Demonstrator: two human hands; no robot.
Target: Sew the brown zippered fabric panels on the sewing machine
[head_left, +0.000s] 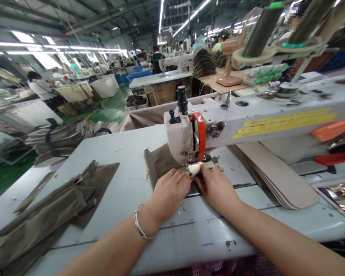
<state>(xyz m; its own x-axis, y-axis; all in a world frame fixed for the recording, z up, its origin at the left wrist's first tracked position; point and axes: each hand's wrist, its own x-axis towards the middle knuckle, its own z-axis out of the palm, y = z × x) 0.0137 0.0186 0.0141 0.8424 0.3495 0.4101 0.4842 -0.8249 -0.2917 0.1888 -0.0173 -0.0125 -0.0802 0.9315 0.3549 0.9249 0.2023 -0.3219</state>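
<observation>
At the white sewing machine (179,134), an olive-brown fabric piece (162,159) with a folded edge lies under the needle area. A small gold zipper pull (147,173) hangs by its left edge. My left hand (172,191), with a silver bangle on the wrist, presses curled fingers on the fabric just left of the presser foot. My right hand (217,188) pinches the near edge of the work at the foot's right side, thumb beneath. A pale cream piece (194,168) shows between my fingertips. The fingertips and stitching spot are partly hidden.
Olive fabric pieces (46,211) lie loosely piled on the table's left. Stacked grey rounded panels (278,176) sit under the machine arm. A tray of metal hardware (340,191) is at the right edge, and thread cones (261,34) stand above. Bundled fabric (63,138) rests beyond the table.
</observation>
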